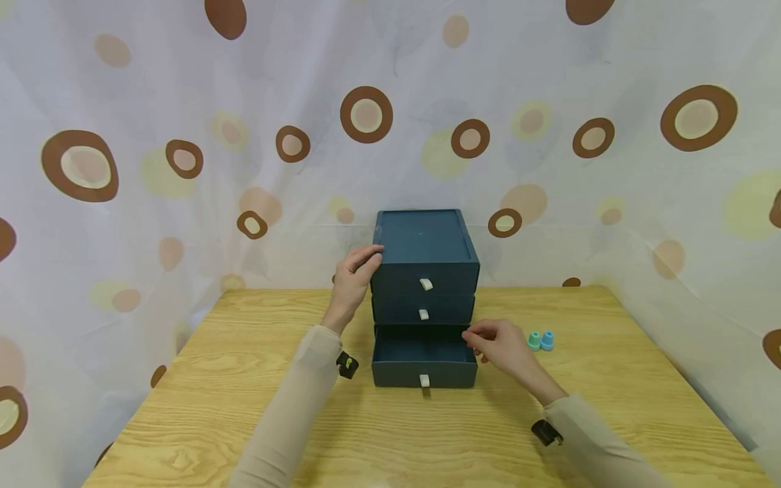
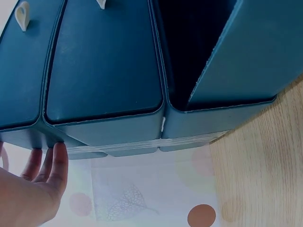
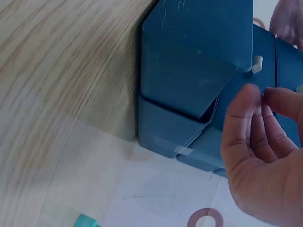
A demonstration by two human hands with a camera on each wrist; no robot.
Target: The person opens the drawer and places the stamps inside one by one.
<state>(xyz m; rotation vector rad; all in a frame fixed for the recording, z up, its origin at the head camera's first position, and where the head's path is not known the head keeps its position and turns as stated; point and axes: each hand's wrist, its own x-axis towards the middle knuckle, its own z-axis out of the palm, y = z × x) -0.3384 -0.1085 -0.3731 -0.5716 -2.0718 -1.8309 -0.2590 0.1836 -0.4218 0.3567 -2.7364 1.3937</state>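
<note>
The table [image 1: 244,420] fills the lower view, wood grain running toward me, with a spotted curtain [image 1: 183,102] behind it. At twelve o'clock on it stands the cabinet [image 1: 425,251], three drawers stacked, set close enough that both arms reach it easily. The bottom drawer [image 1: 424,362] is pulled out toward six o'clock, its inside empty as far as I can see.

My left hand [image 1: 355,279] rests on the cabinet's top corner at nine o'clock, fingers laid fairly straight against its side, I judge to brace the cabinet so it does not slide. My right hand [image 1: 497,344] hovers at the open drawer's three o'clock rim, fingertips drawn together near the thumb; whether they pinch anything I cannot tell.

Further toward three o'clock, two caps [image 1: 540,340], one green and one blue, sit side by side on the table.
</note>
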